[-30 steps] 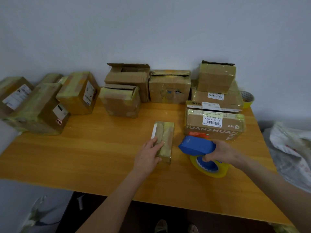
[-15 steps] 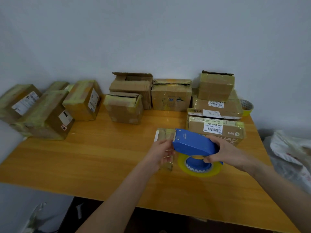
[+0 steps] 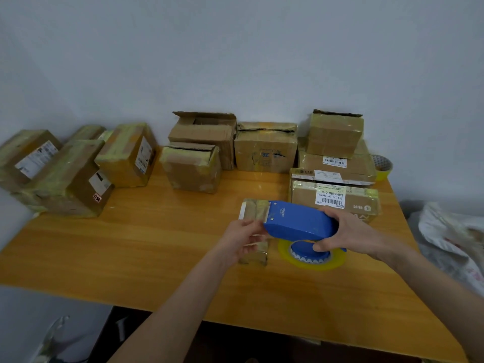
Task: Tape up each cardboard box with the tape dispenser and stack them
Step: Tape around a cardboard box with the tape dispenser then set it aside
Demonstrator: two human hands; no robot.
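— Moved since a second ago?
— Swung the blue tape dispenser (image 3: 298, 221) up and leftward, from beside the small flat box (image 3: 255, 208) to right over it. Shifted the left hand (image 3: 243, 237) from the box's near end up to the dispenser's toothed front.
— Grip?
— Clamped round the dispenser's rear with the right hand (image 3: 348, 231), thumb below by the yellow tape roll (image 3: 309, 265). Left fingers curled at the front edge; cannot tell whether pinching tape or gripping the box.
— Box itself?
— Lying flat on the wooden table (image 3: 131, 244), partly hidden under hand and dispenser, just beside the labelled box (image 3: 335, 200).
— Elsewhere?
— Stacked boxes (image 3: 336, 142) behind that one. Open-flapped box (image 3: 204, 132) by the back wall, taped boxes (image 3: 65, 176) piled far left, spare tape roll (image 3: 382, 166) at the right rear corner, plastic bag (image 3: 450, 231) off the table's right side.
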